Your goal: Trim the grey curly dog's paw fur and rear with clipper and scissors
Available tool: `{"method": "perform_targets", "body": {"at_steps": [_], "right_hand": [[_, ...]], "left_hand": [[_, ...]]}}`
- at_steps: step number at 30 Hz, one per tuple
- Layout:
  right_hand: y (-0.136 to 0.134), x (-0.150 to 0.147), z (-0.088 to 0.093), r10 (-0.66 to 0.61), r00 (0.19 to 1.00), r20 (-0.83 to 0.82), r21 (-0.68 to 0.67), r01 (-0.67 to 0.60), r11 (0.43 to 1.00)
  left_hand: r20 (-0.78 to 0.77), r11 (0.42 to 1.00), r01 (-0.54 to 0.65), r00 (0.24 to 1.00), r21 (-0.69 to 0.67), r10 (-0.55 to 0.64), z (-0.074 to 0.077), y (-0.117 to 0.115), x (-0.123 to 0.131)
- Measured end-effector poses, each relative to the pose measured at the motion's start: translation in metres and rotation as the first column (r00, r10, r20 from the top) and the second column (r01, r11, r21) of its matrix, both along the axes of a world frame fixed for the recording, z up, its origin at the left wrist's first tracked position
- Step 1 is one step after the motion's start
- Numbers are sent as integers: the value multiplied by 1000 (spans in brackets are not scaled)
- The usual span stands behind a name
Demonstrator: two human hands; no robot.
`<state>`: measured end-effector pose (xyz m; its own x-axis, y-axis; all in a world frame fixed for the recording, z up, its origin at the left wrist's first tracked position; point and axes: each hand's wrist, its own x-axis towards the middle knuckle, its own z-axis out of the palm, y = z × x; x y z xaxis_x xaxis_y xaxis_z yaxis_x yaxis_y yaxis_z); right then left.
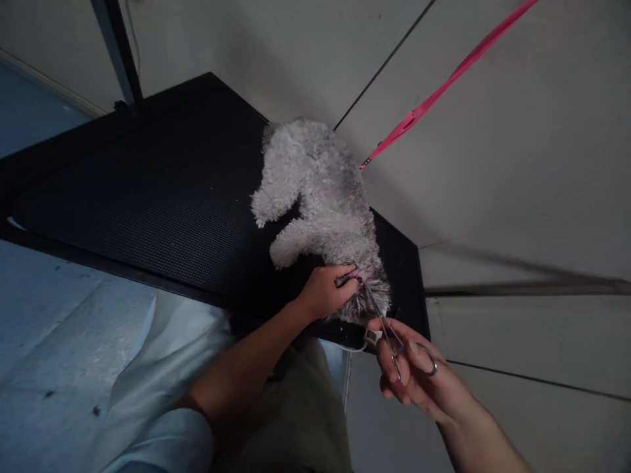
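A curly grey-white dog [330, 177] is on the black table, its head at the end nearest me. My left hand [328, 289] is closed at the head, thumb and fingers pinching what looks like the dog's ear [362, 270], where pinkish skin shows between tufts. A slim metal hemostat [377, 305] is in my right hand [414, 368], with fingers about its ring handles. Its narrow tip reaches the hair beside my left fingers. The exact tip contact is too small to make out.
The grooming table [148, 197] has a ridged black top and a dark upright post [118, 52] at its far left. A taut pink strap [444, 85] runs from the dog toward the upper right. Pale wall panels [517, 164] stand behind. A white plug-like piece [373, 336] with a cord lies near the table edge.
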<state>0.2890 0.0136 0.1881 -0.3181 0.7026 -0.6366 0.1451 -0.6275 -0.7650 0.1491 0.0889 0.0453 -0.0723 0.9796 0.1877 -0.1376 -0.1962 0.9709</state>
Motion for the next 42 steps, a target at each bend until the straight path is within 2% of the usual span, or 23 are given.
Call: {"method": "perform_targets", "body": {"at_steps": [3, 6, 9, 15, 23, 27, 31, 35, 38, 42], "right_hand": [[6, -4, 4, -32, 995, -97, -108, 22, 994], [12, -10, 5, -86, 990, -112, -176, 66, 982], [13, -13, 4, -135, 987, -89, -165, 119, 979], [1, -11, 4, -168, 978, -126, -33, 166, 986], [11, -18, 5, -159, 965, -208, -214, 114, 970], [8, -18, 2, -173, 971, -162, -132, 152, 979], [-2, -17, 7, -174, 970, -168, -49, 168, 985], [-7, -15, 13, -99, 974, -206, -42, 93, 995], [-11, -9, 16, 23, 983, -185, 20, -20, 1000], [-20, -1, 22, 163, 984, -72, 185, -148, 972]], "left_hand": [[-20, 1000, 8, 1000, -10, -8, 2, 0, 1], [-29, 1000, 15, 999, -8, -15, 3, 0, 2], [-29, 1000, 16, 999, -10, -16, 3, -1, 2], [-15, 1000, 8, 1000, -20, -8, 1, 0, 3], [-77, 1000, 3, 997, -26, -5, 5, 0, 2], [-71, 999, 19, 997, -27, -21, 4, 0, 2], [-43, 999, 17, 999, -34, -19, 7, -2, 4], [38, 999, 13, 999, -39, -12, 20, -1, 5], [197, 1000, -15, 980, -16, 18, 33, 7, 2], [506, 999, 39, 861, 32, -50, 37, 19, -6]]}}
